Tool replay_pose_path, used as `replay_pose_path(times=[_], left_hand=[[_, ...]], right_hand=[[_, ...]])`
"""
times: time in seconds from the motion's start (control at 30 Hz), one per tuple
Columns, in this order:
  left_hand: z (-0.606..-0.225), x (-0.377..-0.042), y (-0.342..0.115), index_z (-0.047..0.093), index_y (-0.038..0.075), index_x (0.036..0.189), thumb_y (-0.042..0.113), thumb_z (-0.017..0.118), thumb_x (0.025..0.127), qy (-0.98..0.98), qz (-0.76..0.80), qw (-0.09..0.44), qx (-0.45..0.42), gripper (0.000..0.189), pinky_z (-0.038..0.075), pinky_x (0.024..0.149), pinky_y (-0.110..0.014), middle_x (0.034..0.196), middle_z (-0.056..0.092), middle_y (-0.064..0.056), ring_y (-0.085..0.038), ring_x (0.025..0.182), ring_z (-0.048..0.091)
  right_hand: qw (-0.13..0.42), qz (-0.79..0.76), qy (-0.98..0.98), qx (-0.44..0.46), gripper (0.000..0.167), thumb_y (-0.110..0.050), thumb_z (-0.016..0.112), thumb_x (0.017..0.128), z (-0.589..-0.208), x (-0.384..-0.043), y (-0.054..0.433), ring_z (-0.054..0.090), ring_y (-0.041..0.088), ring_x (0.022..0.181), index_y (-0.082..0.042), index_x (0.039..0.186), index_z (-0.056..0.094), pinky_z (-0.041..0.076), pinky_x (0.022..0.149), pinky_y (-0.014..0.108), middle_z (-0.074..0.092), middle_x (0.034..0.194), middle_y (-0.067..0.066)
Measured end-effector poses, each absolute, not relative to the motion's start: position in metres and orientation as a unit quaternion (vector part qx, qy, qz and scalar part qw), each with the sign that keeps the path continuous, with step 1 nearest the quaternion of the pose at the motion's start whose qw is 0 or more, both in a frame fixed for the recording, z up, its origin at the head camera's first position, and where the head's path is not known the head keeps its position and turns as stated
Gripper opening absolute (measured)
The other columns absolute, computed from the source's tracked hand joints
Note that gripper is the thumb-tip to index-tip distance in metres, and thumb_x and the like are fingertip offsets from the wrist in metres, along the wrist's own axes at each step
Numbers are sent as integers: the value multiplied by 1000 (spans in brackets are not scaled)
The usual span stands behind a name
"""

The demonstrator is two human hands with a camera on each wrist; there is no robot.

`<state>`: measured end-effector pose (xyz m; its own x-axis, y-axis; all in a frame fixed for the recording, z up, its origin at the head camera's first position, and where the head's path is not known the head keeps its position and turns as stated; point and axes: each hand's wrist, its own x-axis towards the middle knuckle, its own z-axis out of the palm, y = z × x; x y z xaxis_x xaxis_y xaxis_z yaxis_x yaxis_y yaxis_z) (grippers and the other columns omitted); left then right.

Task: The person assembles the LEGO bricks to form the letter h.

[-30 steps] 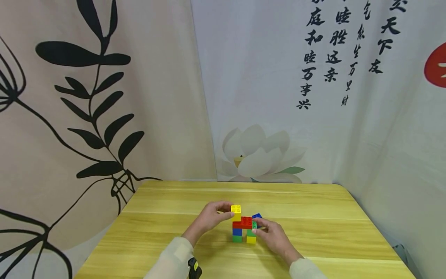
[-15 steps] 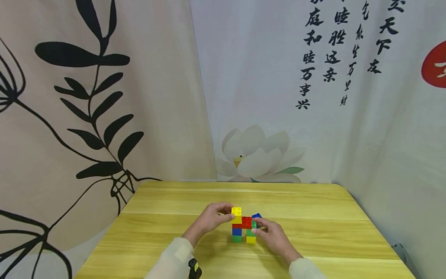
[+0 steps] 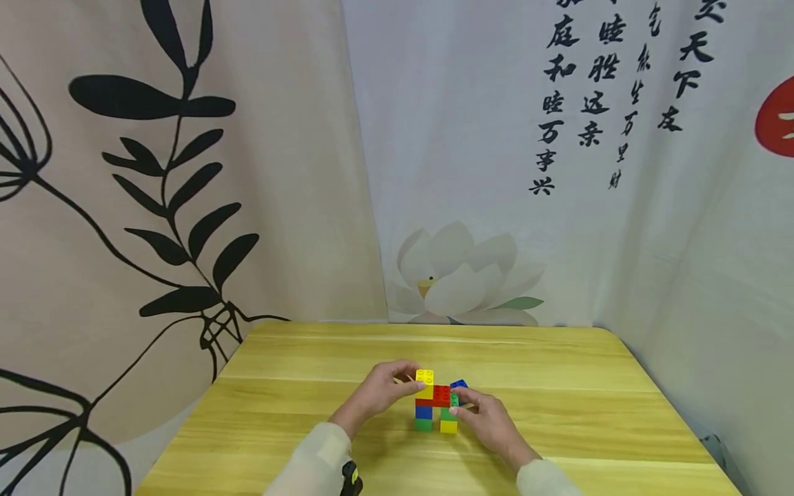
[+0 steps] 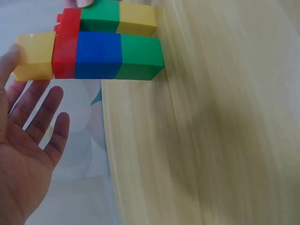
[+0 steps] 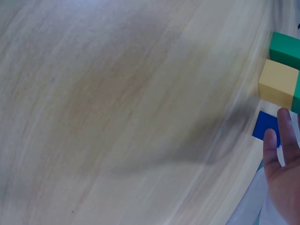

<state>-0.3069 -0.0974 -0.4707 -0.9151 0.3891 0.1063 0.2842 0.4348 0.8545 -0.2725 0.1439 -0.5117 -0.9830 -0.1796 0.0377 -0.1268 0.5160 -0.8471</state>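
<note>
In the head view my left hand (image 3: 383,387) pinches a yellow brick (image 3: 424,377) over the left end of a red brick (image 3: 441,394). The left wrist view has this yellow brick (image 4: 35,56) against the studded side of the red brick (image 4: 66,44). Red bridges two columns: blue (image 3: 424,412) over green (image 3: 424,426) on the left, green (image 3: 447,415) over yellow (image 3: 449,427) on the right. My right hand (image 3: 492,421) grips the structure at its right, thumb and forefinger at the upper green brick; its fingers partly cover that brick.
Behind the structure a loose blue brick (image 3: 459,383) lies on the wooden table (image 3: 558,372), partly hidden by the right hand. A printed curtain (image 3: 310,172) hangs along the table's back edge.
The yellow brick in my left hand has come down slightly onto the red brick. My right hand keeps its hold on the structure, nearly still.
</note>
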Motion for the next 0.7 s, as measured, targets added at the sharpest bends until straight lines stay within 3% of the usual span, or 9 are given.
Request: replay_pose_path(times=[0.7], left_hand=[[-482, -299, -95, 66, 19, 123, 36, 69, 94, 835, 521, 42, 172, 34, 54, 85, -41, 112, 64, 3, -21, 102, 58]], right_hand=[[22, -484, 871, -76, 47, -36, 71, 91, -514, -274, 144, 62, 22, 102, -15, 132, 64, 52, 88, 44, 66, 123, 12]])
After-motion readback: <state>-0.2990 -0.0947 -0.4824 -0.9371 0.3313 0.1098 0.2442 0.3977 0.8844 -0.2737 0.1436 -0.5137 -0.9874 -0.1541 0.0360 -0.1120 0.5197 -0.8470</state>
